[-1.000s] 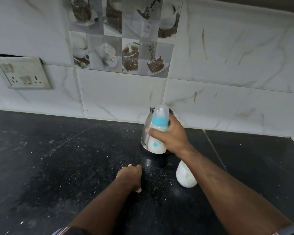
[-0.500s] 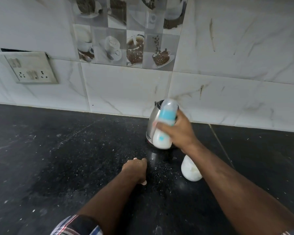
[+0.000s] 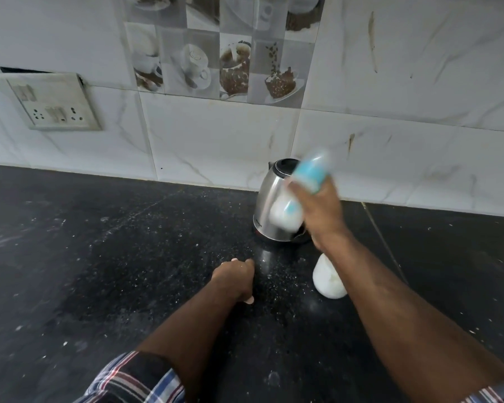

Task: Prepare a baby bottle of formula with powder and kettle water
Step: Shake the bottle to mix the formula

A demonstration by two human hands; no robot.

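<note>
A baby bottle point(image 3: 296, 196), white-filled with a blue collar and clear cap, is seen blurred and tilted to the upper right, right of frame centre. A steel kettle point(image 3: 269, 207) with a black lid is stood upright just behind it. A white container point(image 3: 328, 279) is set lower right.

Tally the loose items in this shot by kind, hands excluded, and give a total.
Bottle: 1, in the right hand
Kettle: 1
White pouch: 1
Total: 3
The left hand rests fisted on the counter.
</note>
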